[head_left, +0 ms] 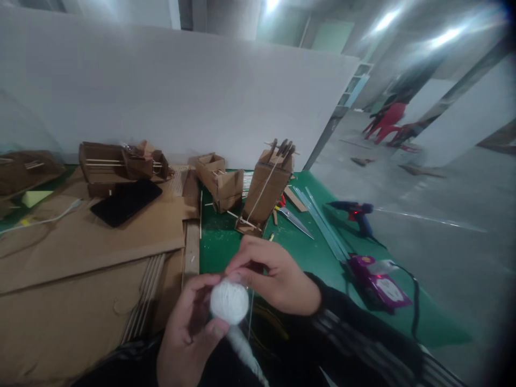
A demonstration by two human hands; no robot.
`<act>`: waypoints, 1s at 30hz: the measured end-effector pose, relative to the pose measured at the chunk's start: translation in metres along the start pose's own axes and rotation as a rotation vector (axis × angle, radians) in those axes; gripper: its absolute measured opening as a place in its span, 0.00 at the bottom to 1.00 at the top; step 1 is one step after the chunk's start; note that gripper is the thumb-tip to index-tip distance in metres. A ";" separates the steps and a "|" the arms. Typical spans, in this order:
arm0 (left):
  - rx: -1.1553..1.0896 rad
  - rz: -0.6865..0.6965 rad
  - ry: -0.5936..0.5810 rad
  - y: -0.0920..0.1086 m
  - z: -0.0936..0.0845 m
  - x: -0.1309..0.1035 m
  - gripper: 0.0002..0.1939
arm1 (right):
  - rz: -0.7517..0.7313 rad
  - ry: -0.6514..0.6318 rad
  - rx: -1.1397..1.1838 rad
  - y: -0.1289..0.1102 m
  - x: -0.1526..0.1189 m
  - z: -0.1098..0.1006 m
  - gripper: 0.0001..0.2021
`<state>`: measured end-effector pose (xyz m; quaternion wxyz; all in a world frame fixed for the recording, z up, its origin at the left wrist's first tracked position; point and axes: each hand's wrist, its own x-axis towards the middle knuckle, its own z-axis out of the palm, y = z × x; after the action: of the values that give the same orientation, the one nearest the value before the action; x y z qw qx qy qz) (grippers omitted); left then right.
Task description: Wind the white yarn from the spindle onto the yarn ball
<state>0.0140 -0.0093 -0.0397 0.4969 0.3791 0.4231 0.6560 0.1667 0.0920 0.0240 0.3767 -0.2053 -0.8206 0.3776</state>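
My left hand (193,328) is closed round a white ball of string (229,302), with the thumb at its lower edge and the fingers at its upper left. A thicker white twisted length (245,352) trails below the ball toward my lap. Bent over the top of the ball, my right hand (270,271) has its thumb and fingertips pinched together at the string. A thin strand hangs beneath that hand. Just beyond stands a tall cardboard model (264,191) with sticks and a string along its front.
Scissors (296,221), clear strips (322,220), a blue glue gun (357,212) and a purple packet (379,285) lie on the green table (217,252). At left are cardboard sheets (133,239), a black phone (127,203) and a cardboard box model (105,161). A white panel (181,97) stands behind.
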 end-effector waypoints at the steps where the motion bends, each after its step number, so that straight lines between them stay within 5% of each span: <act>1: 0.036 0.027 0.012 -0.001 0.000 0.001 0.16 | 0.038 0.036 0.012 0.004 -0.001 0.004 0.07; 9: 0.101 -0.044 0.087 -0.005 -0.002 0.006 0.23 | 0.180 0.179 -0.029 0.011 -0.005 0.018 0.06; 20: -0.034 0.065 0.132 0.001 0.003 0.002 0.19 | 0.285 0.142 0.179 0.030 -0.015 0.040 0.13; 30: 0.282 0.072 0.071 -0.004 -0.006 0.007 0.17 | 0.261 -0.096 -0.165 -0.028 -0.043 0.040 0.06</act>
<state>0.0086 -0.0030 -0.0450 0.3995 0.4366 0.5145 0.6205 0.1613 0.0284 0.0084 0.2667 -0.3220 -0.8322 0.3641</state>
